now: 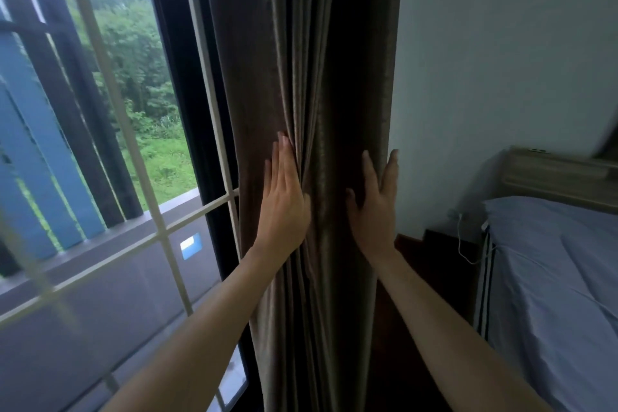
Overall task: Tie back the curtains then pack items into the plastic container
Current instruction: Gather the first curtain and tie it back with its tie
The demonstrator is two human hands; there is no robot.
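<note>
A dark brown curtain (321, 94) hangs gathered in thick folds between the window and the wall. My left hand (284, 197) lies flat against its left side, fingers straight and pressed into a fold. My right hand (376, 207) rests on its right side, fingers spread, the fingertips curling round the curtain's edge by the wall. Both hands press the fabric from either side; neither is closed around it. No tie-back and no plastic container are in view.
A window with a white grille (143, 177) and dark frame (197, 77) fills the left. The white wall (501, 60) is to the right. A bed with a blue-grey sheet (561, 271) stands at lower right, with a white cable (463, 244) by a dark bedside surface.
</note>
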